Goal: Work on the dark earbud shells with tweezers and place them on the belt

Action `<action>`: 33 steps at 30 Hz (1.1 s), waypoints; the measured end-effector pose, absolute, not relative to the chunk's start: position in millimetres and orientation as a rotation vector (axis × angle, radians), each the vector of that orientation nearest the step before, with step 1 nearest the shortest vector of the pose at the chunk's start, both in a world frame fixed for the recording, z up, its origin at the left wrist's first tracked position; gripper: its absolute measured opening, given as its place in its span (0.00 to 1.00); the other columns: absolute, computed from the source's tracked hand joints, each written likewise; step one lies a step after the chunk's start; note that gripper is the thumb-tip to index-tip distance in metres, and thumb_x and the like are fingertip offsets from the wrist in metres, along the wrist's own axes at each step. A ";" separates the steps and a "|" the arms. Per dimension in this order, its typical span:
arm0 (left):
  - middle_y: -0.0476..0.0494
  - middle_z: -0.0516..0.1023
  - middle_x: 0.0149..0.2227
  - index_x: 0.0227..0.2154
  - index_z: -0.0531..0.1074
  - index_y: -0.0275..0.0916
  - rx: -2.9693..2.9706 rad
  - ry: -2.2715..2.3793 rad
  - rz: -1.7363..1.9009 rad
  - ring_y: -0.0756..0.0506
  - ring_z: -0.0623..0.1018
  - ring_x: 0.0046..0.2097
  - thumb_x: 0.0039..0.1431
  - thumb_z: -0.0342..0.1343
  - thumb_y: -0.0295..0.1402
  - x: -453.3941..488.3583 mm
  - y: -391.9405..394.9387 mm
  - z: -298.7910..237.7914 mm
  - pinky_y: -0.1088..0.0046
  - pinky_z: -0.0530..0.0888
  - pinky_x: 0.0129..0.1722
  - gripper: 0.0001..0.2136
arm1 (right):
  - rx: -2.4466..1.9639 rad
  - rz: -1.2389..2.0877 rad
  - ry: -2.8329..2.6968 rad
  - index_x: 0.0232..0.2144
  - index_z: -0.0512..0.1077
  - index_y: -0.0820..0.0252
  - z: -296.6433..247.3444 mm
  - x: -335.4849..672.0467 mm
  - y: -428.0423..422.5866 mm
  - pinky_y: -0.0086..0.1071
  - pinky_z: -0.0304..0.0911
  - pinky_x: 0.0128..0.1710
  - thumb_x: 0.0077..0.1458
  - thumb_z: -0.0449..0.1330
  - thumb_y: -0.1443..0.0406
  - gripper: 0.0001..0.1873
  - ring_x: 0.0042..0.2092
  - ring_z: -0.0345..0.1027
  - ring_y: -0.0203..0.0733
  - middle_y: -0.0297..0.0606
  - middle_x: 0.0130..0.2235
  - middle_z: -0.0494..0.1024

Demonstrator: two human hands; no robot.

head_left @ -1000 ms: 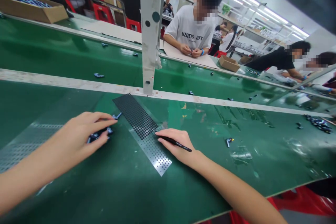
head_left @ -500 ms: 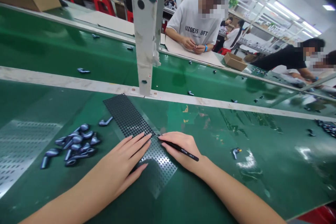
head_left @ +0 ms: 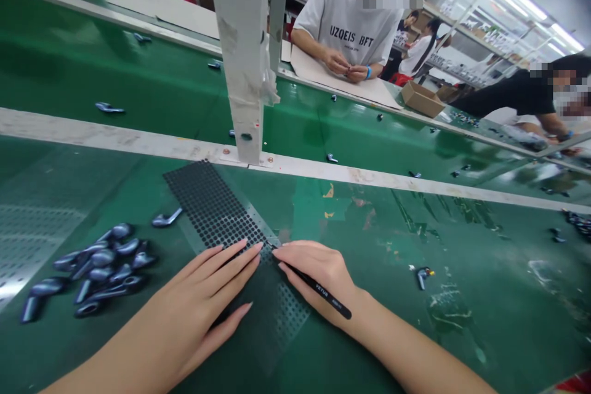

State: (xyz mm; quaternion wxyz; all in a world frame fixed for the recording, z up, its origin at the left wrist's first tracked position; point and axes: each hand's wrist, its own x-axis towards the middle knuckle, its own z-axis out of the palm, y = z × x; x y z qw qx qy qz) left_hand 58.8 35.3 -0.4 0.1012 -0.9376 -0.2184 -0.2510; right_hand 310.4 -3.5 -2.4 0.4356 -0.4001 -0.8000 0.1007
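A clear sheet (head_left: 207, 203) bearing rows of small black round stickers lies slantwise on the green work surface; its near part has lost the dots. My left hand (head_left: 215, 283) lies flat across the sheet's middle, fingers stretched out and holding nothing. Black tweezers (head_left: 323, 292) are pinched in my right hand (head_left: 318, 265), their tips touching the sheet by the last dark rows, just right of my left fingertips. Left of the sheet sits a pile of shiny dark-blue earbud shells (head_left: 101, 265), with a single earbud shell (head_left: 167, 218) apart from it, near the sheet's edge.
Another dotted sheet (head_left: 37, 240) lies at far left. An earbud piece with a yellow tip (head_left: 422, 277) rests to the right. Beyond the white rail (head_left: 115, 138) runs a green belt (head_left: 175, 92) with scattered earbuds. A white post (head_left: 242, 61) stands ahead; a person in white (head_left: 346, 18) sits opposite.
The camera view has shifted, so the pile and sheet appear further left. My left hand still lies on the sheet, and the tweezers stay in my right hand at the dotted rows.
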 end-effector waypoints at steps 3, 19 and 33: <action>0.45 0.89 0.54 0.81 0.37 0.42 -2.776 -0.630 -0.733 0.40 0.90 0.51 0.81 0.37 0.36 59.6 37.5 2.4 0.60 0.86 0.46 0.31 | -1.017 0.159 -1.989 0.51 0.83 0.63 -4.2 305.4 -7.0 0.30 0.82 0.56 0.72 0.61 0.71 0.12 0.45 0.89 0.42 0.43 0.44 0.92; 0.48 0.87 0.58 0.81 0.38 0.44 -2.833 -0.658 -0.788 0.39 0.87 0.55 0.81 0.41 0.38 55.0 37.4 -4.1 0.60 0.81 0.53 0.32 | -1.038 0.099 -1.940 0.52 0.82 0.63 -2.9 295.8 -8.6 0.30 0.83 0.53 0.73 0.60 0.71 0.12 0.47 0.89 0.42 0.45 0.46 0.91; 0.46 0.82 0.65 0.81 0.45 0.49 -2.949 -0.770 -0.829 0.39 0.86 0.59 0.78 0.48 0.37 50.1 27.8 -9.0 0.63 0.86 0.54 0.33 | -1.116 0.755 -1.498 0.49 0.87 0.51 6.5 301.2 -5.3 0.31 0.82 0.50 0.65 0.69 0.69 0.13 0.45 0.88 0.41 0.40 0.44 0.91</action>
